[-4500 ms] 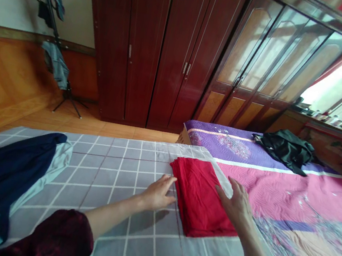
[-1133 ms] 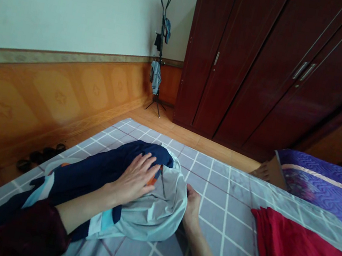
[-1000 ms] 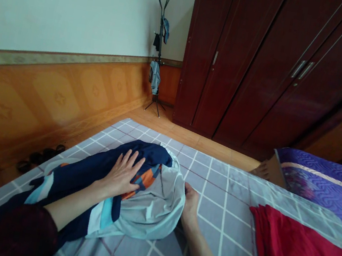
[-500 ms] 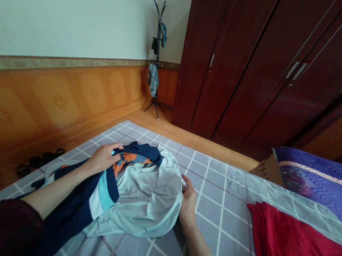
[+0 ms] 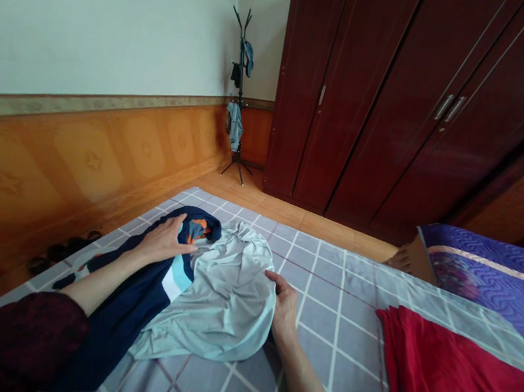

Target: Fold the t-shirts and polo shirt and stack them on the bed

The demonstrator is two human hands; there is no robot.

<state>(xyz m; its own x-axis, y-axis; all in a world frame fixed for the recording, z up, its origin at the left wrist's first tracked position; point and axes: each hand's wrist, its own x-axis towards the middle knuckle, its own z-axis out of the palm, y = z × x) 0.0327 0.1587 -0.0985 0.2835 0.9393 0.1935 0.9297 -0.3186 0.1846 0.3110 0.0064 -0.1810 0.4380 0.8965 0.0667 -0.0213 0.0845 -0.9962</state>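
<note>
A navy garment (image 5: pixel 123 307) with white, light-blue and orange patches lies crumpled on the checked bedsheet (image 5: pixel 309 360). Against its right side spreads light grey cloth (image 5: pixel 222 304), wrinkled and rounded at the outer edge; I cannot tell whether both are one piece. My left hand (image 5: pixel 165 243) rests on the navy fabric beside an orange-and-grey patch, thumb apart from the fingers. At the right edge of the grey cloth, my right hand (image 5: pixel 284 305) has its fingers curled on the rim, the index finger over the top.
Folded red cloth (image 5: pixel 456 386) lies on the bed at right. Beyond the bed stand a dark red wardrobe (image 5: pixel 360 98) and a black coat rack (image 5: pixel 240 84) with items hung on it. A purple-covered bed (image 5: pixel 495 278) is at far right, dark shoes (image 5: pixel 59 251) on the floor at left.
The navy band with the orange patch has moved left and down, off the grey cloth. My left hand has opened and flattened onto it. My right fingers have shifted slightly left over the grey edge.
</note>
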